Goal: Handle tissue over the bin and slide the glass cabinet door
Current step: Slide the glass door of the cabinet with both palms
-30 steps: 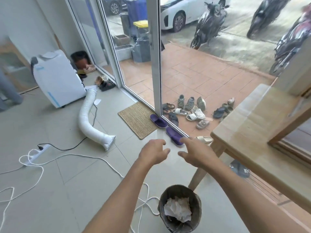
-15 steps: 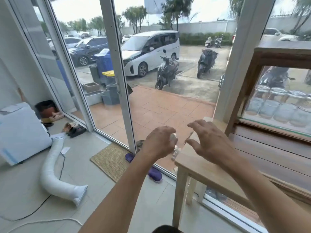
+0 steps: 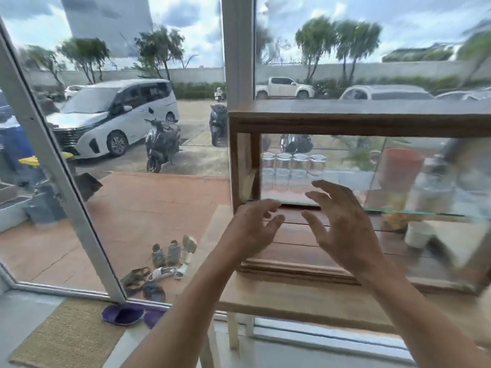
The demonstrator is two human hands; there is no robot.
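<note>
A wooden cabinet (image 3: 358, 123) with a glass front (image 3: 398, 235) stands on a light wooden table (image 3: 305, 298). Inside it, a row of clear glass jars (image 3: 292, 168) sits on a glass shelf. My left hand (image 3: 249, 229) is raised before the cabinet's lower left corner, fingers spread and empty. My right hand (image 3: 342, 221) is beside it, also spread and empty, close to the glass. I cannot tell whether either hand touches the glass. The bin and the tissue are out of view.
A large glass wall with white frames (image 3: 236, 49) stands behind the table; cars and motorbikes are outside. Shoes (image 3: 170, 253) lie on the outdoor tiles. A woven mat (image 3: 69, 335) and purple slippers (image 3: 122, 314) lie on the floor at lower left. An orange pot (image 3: 398, 166) shows through the cabinet.
My view has swung up from the bin with tissue to the cabinet. Both hands rose with it and opened their fingers in front of the glass.
</note>
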